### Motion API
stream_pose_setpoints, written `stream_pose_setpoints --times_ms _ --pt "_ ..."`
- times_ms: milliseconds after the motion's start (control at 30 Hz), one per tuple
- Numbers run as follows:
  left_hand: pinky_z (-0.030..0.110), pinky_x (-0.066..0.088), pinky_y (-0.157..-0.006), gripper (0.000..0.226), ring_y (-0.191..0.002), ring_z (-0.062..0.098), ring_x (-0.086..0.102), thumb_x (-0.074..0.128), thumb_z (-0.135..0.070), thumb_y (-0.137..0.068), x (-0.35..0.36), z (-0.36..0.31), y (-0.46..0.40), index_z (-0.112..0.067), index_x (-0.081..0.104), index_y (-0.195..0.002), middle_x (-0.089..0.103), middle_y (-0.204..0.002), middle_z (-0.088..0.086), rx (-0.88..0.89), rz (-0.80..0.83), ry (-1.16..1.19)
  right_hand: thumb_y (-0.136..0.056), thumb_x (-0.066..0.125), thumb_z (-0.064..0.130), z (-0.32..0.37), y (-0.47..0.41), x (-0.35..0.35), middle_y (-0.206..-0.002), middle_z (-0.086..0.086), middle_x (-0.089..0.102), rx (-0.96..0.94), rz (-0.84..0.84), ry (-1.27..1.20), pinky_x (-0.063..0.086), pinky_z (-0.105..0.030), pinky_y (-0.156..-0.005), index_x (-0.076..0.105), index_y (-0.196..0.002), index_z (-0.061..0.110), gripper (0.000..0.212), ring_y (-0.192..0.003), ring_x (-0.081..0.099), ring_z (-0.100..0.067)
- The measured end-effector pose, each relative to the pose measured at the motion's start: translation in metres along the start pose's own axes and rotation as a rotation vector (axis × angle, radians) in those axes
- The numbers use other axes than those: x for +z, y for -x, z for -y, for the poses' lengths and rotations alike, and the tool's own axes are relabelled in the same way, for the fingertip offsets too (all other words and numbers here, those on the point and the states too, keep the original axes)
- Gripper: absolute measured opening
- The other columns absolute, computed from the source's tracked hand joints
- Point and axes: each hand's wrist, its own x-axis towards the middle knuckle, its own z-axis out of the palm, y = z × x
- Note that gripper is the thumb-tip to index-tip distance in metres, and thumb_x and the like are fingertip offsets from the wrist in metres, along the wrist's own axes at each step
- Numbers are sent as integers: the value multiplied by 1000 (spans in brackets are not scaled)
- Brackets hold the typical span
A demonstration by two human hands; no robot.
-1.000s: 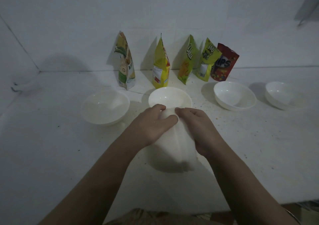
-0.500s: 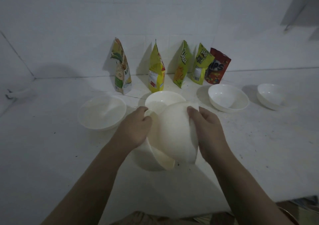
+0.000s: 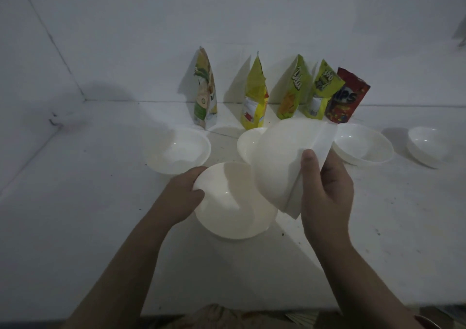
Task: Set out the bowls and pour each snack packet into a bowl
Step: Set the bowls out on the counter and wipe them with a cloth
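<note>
Since half a second ago the two nested bowls have come apart: the left hand (image 3: 185, 197) now grips the rim of the lower bowl (image 3: 232, 202), thumb over its edge, low near the front edge of the counter (image 3: 75, 227). The right hand (image 3: 325, 190) has lifted the upper bowl (image 3: 280, 162) clear and tilted, its thumb clamped against the outside together with a white sheet (image 3: 320, 152) of paper.

Behind them three bowls already sit in a row toward the back edge: one at the left (image 3: 179, 149), one at the right (image 3: 363, 147) and one nearer the right edge (image 3: 426, 147); a fourth (image 3: 248, 142) is half hidden mid-row.

Five snack packets (image 3: 254, 96) lean against the back wall, seemingly unopened.

Setting out is the step in hand; next, probably, each held bowl needs a free spot in the row.
</note>
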Motion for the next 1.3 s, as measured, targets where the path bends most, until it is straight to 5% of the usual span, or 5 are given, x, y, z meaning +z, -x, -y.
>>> stream_pose_setpoints --times_ms 467,867,1067,1167,1300 --pt "20 39 -100 38 -117 14 54 54 -14 -83 35 -35 2 -11 62 -120 60 -124 2 433 -222 -107 -98 47 19 -1 7 -12 -83 27 66 -78 15 62 46 -8 -62 59 -88 36 23 -80 60 8" --pt "33 32 -115 65 -136 1 33 47 -19 -87 126 -149 16 -25 29 -149 29 -153 -12 457 -22 96 -101 48 21 -14 -31 -113 -85 18 70 100 -54 -25 51 -16 -66 66 -92 27 21 -81 64 2" --pt "-7 14 -94 70 -140 -5 12 52 -35 -88 187 -196 28 -31 21 -150 8 -156 -22 501 -2 7 -101 48 22 -30 -49 -170 -74 8 68 211 -63 -44 52 -18 -58 66 -85 19 24 -68 62 -2" --pt "-4 11 -97 73 -142 -1 13 59 -40 -90 216 -205 31 -30 20 -150 6 -157 -19 484 -19 -24 -102 47 25 -39 -55 -199 -75 8 68 279 -27 -53 53 -16 -58 66 -88 15 26 -68 64 -3" --pt "8 19 -102 77 -139 1 20 61 -47 -87 250 -214 35 -28 21 -150 10 -157 -16 442 -42 -58 -103 40 37 -54 -58 -232 -84 -9 69 348 26 -52 58 -39 -68 67 -93 8 41 -81 68 -24"
